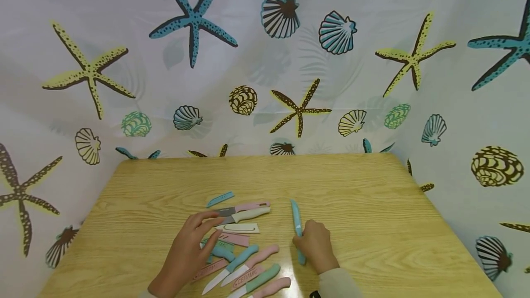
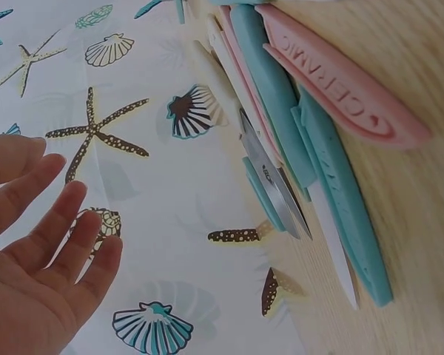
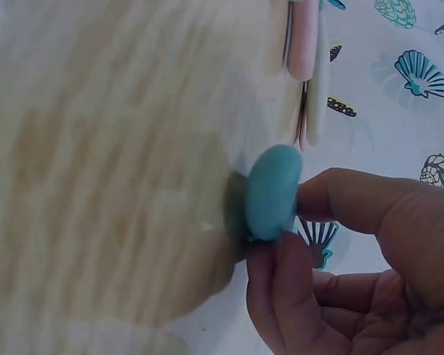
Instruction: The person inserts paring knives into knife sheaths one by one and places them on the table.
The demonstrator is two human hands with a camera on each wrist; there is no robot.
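Note:
My right hand (image 1: 316, 246) pinches a blue knife (image 1: 297, 219) in a blue cover, standing apart to the right of the pile; the right wrist view shows the rounded handle end (image 3: 274, 194) between thumb and fingers (image 3: 288, 288). My left hand (image 1: 187, 251) hovers over the left side of the pile with fingers spread, and holds nothing in the left wrist view (image 2: 48, 259). Beside its fingertips lie a pink-handled knife (image 1: 252, 206) and a white-handled knife (image 1: 250, 214), both with grey blades, and a white cover (image 1: 238, 228).
Nearer the front lie several knives with blue, pink and green handles, among them a green one (image 1: 263, 277), and pink covers (image 1: 247, 277). A blue cover (image 1: 220, 199) lies at the back of the wooden table (image 1: 372, 206). Patterned cloth (image 1: 248, 68) surrounds the table.

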